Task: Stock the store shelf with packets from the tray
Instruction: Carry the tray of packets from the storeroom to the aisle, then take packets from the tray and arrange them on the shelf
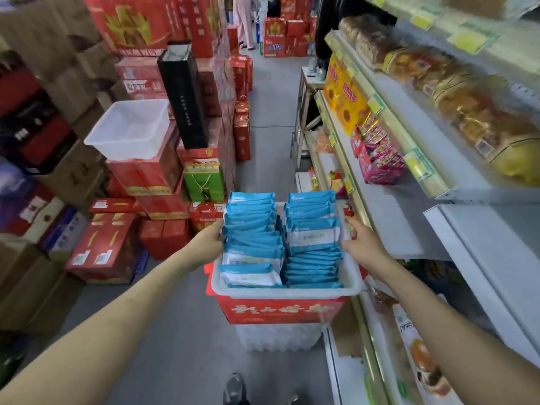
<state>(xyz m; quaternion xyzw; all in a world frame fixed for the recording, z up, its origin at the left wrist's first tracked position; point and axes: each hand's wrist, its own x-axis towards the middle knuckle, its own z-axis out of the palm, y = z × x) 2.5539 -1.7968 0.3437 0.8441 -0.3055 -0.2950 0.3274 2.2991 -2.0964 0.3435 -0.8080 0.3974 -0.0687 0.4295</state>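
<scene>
A white plastic tray (287,293) sits on a red carton (280,312) in the aisle, filled with two rows of blue-and-white packets (254,244). My left hand (209,239) grips the tray's left rim. At the right rim, my right hand (361,242) grips the tray, its thumb against the right row of packets (314,235). The store shelf (388,217) stands to the right, with a bare white stretch level with the tray.
An empty white tray (128,128) rests on stacked red gift boxes (146,173) at left. Cartons line the left side. The upper shelf (415,141) holds bread and pink snack packets (380,162). Grey floor runs down the aisle ahead. A person stands far back.
</scene>
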